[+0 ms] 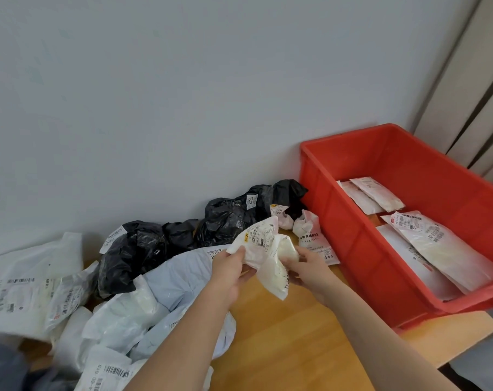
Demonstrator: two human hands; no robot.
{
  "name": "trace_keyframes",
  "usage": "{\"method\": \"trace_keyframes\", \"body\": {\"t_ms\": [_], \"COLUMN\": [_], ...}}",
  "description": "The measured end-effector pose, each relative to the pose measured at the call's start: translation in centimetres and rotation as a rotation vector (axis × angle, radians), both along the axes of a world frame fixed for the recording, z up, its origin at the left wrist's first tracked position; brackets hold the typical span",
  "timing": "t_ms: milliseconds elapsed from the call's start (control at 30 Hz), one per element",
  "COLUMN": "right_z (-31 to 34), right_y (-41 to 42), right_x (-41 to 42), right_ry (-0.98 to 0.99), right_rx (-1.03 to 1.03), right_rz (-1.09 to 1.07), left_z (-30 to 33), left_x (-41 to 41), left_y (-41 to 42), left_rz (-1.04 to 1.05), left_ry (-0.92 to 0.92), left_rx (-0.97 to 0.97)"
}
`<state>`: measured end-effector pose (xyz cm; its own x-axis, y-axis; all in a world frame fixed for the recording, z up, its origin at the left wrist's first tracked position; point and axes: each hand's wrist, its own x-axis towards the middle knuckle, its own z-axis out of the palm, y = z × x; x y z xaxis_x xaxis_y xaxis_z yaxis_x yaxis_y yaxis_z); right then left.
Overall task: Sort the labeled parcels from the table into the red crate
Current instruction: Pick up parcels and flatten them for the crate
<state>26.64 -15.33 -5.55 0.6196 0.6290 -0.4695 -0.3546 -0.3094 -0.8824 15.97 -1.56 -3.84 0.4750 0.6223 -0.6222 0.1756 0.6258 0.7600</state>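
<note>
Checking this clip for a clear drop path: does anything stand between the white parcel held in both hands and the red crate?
Nothing visible blocks it. The white parcel, gripped by the left hand and right hand, is held above the table. The red crate sits open-topped to its right; only its near wall must be cleared.

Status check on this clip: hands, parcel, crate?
Both hands, left and right, grip white labelled plastic parcel above table. Red plastic crate right, partly filled. Path clear.

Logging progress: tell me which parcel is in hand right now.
The crumpled white parcel, held above the table by both the left hand and right hand; all others lie untouched.
</note>
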Motion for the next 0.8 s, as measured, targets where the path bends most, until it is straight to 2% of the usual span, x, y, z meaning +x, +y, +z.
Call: {"method": "trace_keyframes", "body": {"t_ms": [267,433,600,800], "right_z": [-1.1,-1.5,-1.3,-1.5], "right_y": [-0.5,-0.7,-1.0,-1.7], "right_x": [0.6,0.7,0.8,1.1], "right_ry": [0.007,0.035,0.0,0.11], "right_rx": [-0.007,0.012,-0.015,-0.049], "right_rz": [-0.227,-0.324,-0.303,-0.343], "left_z": [-0.1,-0.1,-0.3,-0.2], "left_x": [-0.6,-0.9,-1.2,-0.5], "left_y": [0.0,-0.4,-1.1,-1.7], "left_rz": [0.006,-0.141,-0.277,-0.15], "left_ry": [-0.002,0.069,0.084,0.047], "left_rx": [-0.015,-0.011,-0.051,-0.137]}}
